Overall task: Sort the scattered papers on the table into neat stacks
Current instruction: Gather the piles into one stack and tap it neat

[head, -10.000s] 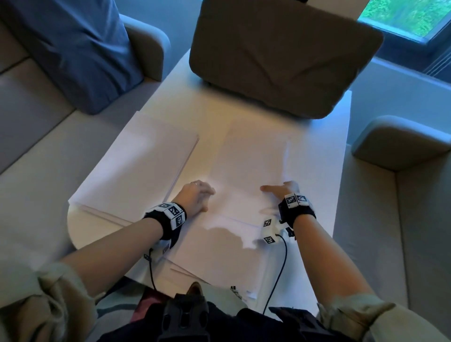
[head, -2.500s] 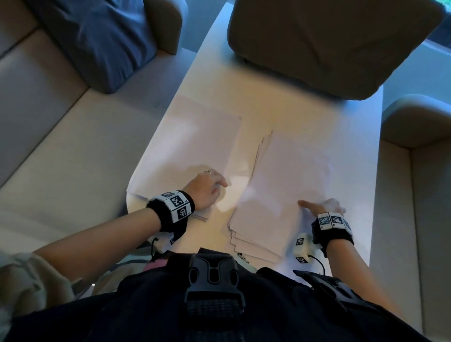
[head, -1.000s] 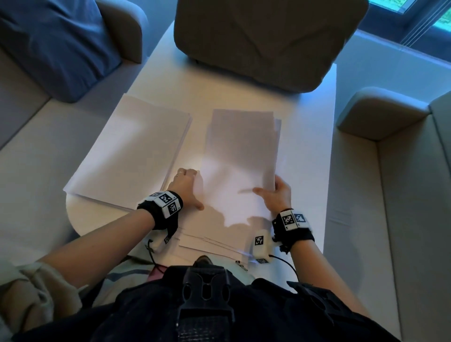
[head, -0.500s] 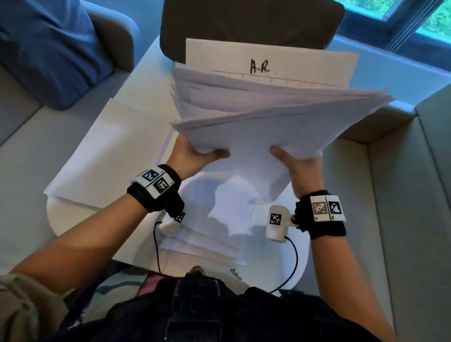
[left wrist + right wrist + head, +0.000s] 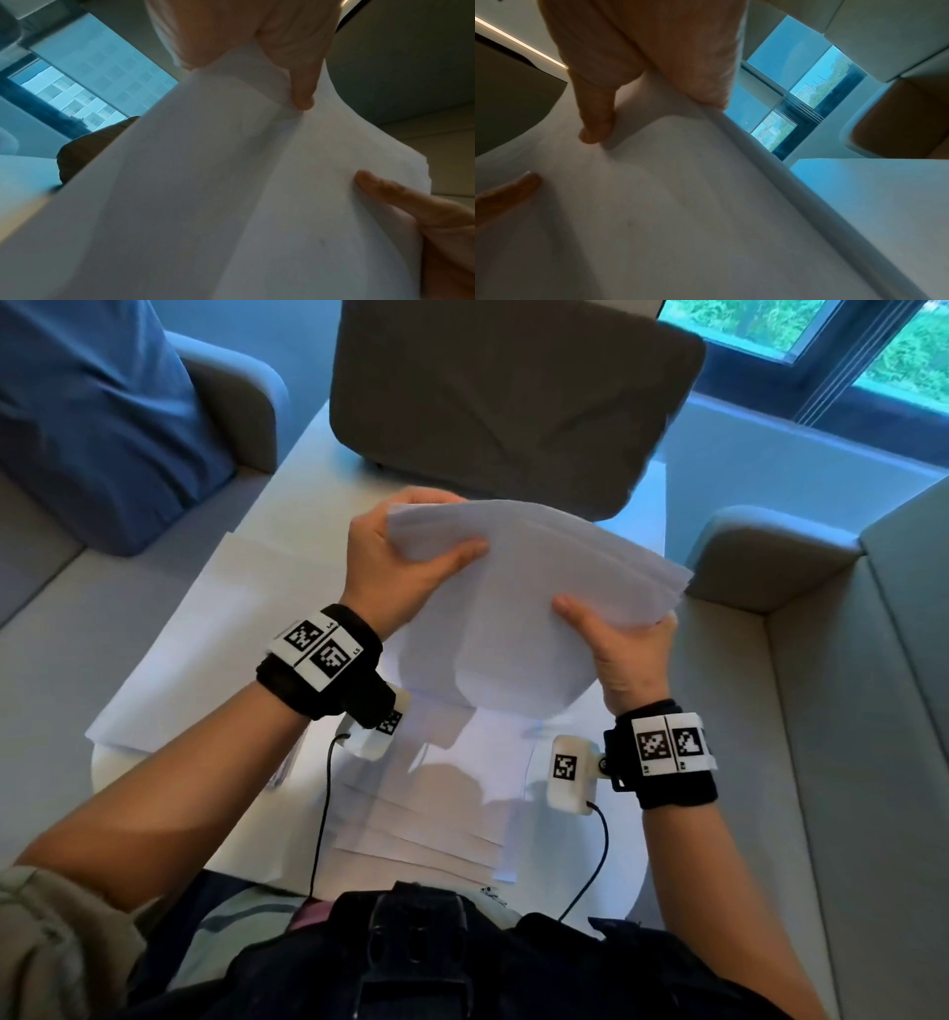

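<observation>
Both hands are on one lifted sheaf of papers [image 5: 534, 588], held in the air over the counter [image 5: 328, 454]. Left hand [image 5: 395, 567] grips the far-left corner, thumb on top and fingers curled under; right hand [image 5: 626, 649] pinches the near-right edge the same way. The sheaf sags in the middle and its right edges look roughly flush, not squared. Progress, my read: about halfway. One flat stack [image 5: 205, 660] sits on the counter's left side, fairly tidy. Still left: a fanned, staggered batch [image 5: 426, 834] at the near edge below the hands needs gathering, and the held sheaf needs tapping square and setting down. A grey cushion [image 5: 503, 392] takes up the far end of the counter.
</observation>
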Tool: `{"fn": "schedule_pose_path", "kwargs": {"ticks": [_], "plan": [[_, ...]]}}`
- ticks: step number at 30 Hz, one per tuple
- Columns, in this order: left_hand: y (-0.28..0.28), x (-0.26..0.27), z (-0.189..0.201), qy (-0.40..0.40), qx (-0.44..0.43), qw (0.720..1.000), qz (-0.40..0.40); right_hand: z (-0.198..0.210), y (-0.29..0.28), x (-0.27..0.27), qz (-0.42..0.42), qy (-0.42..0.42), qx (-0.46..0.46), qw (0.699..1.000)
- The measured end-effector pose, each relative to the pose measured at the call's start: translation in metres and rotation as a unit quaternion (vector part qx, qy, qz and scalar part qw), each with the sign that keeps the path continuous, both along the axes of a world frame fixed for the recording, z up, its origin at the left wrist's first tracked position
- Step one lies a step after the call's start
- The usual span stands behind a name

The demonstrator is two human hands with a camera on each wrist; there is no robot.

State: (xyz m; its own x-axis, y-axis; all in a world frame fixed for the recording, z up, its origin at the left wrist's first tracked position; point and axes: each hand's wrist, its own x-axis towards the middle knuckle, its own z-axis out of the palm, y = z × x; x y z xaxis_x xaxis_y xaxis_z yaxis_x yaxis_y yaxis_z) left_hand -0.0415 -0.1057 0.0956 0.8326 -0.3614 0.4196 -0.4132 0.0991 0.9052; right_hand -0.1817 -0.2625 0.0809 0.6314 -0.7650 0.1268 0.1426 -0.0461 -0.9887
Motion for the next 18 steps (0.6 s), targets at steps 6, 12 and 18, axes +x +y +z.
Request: {"fn": "schedule_pose_path", "kwargs": {"ticks": [6, 12, 18], "plan": [[-0.002, 0.005, 0.003, -0.175, 0.026, 0.984, 0.013, 0.003, -0.001, 0.001, -0.064, -0.038, -0.121, 0.99], [0.004, 0.02, -0.006, -0.203, 0.088, 0.974, 0.039, -0.01, -0.003, 0.003, -0.107, -0.02, -0.326, 0.939], [0.004, 0.028, -0.015, -0.239, 0.061, 0.968, 0.056, -0.004, 0.003, 0.007, -0.113, -0.009, -0.285, 0.952]]}}
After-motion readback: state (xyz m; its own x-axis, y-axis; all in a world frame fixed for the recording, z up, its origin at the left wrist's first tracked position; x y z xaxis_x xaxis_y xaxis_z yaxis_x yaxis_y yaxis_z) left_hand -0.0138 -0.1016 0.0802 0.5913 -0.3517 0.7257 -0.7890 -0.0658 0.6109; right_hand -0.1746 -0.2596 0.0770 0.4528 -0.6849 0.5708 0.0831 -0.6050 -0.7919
